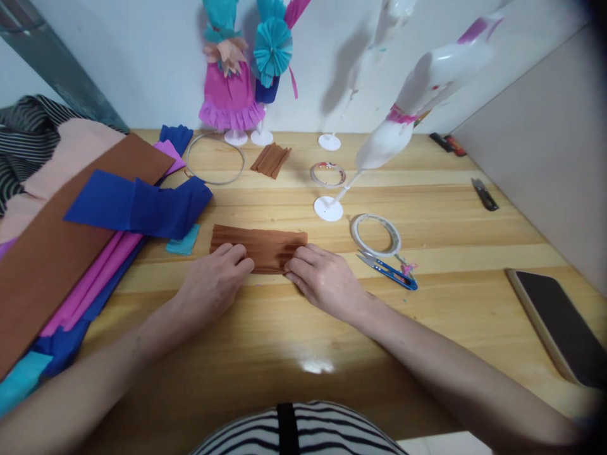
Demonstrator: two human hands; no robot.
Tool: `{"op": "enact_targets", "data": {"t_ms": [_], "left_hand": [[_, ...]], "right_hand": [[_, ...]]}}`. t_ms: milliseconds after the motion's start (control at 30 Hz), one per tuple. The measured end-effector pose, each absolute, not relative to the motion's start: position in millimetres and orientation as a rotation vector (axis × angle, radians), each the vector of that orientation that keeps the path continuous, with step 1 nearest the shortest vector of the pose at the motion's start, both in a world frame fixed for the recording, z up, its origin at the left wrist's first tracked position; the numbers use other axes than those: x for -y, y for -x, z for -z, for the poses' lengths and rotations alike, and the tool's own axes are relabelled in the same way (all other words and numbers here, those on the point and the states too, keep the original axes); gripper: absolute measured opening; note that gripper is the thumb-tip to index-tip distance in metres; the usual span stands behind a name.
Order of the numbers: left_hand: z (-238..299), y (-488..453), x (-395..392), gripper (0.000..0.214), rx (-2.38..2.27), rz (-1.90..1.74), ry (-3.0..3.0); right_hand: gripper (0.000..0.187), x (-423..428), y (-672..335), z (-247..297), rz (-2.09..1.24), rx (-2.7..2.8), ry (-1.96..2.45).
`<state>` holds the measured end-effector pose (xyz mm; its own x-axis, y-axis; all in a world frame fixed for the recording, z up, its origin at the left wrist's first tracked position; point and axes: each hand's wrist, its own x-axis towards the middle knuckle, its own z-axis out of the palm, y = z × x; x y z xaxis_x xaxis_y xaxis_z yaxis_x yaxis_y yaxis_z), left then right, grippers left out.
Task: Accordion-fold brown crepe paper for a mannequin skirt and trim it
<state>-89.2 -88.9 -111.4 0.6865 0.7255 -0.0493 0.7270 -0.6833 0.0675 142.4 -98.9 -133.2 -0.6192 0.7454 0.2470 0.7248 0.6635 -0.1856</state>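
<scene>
A strip of brown crepe paper (265,246), creased lengthwise with fine pleats, lies on the wooden table in front of me. At its left end my left hand (220,275) presses on the near edge with curled fingers. My right hand (322,275) pinches the near right corner, fingertips bent against the paper. The fingertips of both hands are partly hidden. Just right of my right hand lie blue thread snips (389,272) and a roll of clear tape (376,235). A smaller pleated brown piece (271,160) rests farther back.
Stacked crepe paper, including a blue piece (142,205) and a long brown sheet (61,240), covers the left side. Dressed figures (232,95) and a white balloon (386,142) on stands rise at the back. A phone (559,322) and a cutter (484,194) lie right.
</scene>
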Motion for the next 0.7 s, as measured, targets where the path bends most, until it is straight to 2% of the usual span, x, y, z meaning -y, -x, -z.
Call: {"op": "enact_targets", "data": {"t_ms": [267, 567, 700], "left_hand": [[92, 96, 88, 0.004, -1.421, 0.109, -2.813], [89, 103, 81, 0.015, -1.316, 0.297, -2.707], [84, 105, 84, 0.007, -1.315, 0.294, -2.765]], "right_hand": [[0.027, 99, -142, 133, -0.081, 2.575, 1.153], [0.024, 99, -143, 134, -0.091, 2.557, 1.134], [0.024, 98, -144, 135, -0.076, 2.538, 1.114]]}}
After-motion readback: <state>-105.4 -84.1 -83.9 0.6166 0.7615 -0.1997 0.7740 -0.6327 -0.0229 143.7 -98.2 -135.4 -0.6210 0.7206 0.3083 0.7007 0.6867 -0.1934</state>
